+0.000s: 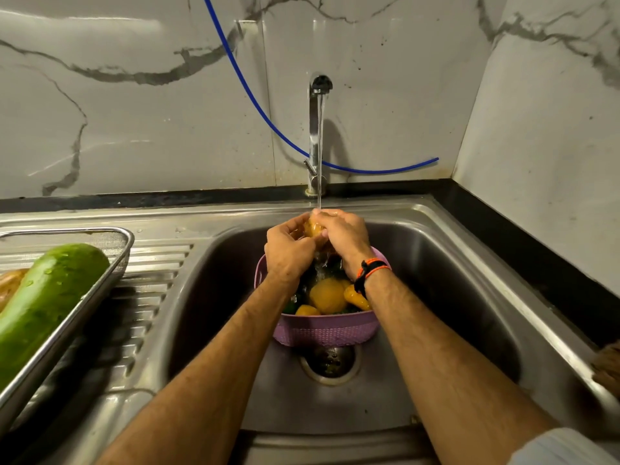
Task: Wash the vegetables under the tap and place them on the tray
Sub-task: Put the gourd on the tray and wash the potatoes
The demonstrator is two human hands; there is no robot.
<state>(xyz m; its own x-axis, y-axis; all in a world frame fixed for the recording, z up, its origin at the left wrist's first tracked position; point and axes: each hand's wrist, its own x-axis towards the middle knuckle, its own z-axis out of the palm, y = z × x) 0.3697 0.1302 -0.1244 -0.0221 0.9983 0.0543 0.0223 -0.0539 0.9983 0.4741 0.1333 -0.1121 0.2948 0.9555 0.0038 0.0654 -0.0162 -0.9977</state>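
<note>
1. Our left hand (288, 253) and right hand (342, 234) meet around a vegetable (313, 228), right under the tap (317, 129).
2. Just below our hands, a basket (323, 328) of more vegetables sits in the sink (453, 270).
3. Way off to the left of our left hand, the tray (67, 317) sits on the drainboard with a gourd (47, 303) in it.

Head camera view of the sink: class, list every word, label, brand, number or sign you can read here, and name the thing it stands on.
There is none to read.
The tap, the steel sink, the purple basket, the metal tray and the big green vegetable on it show no print.
The wall tiles carry only grey veining.
</note>
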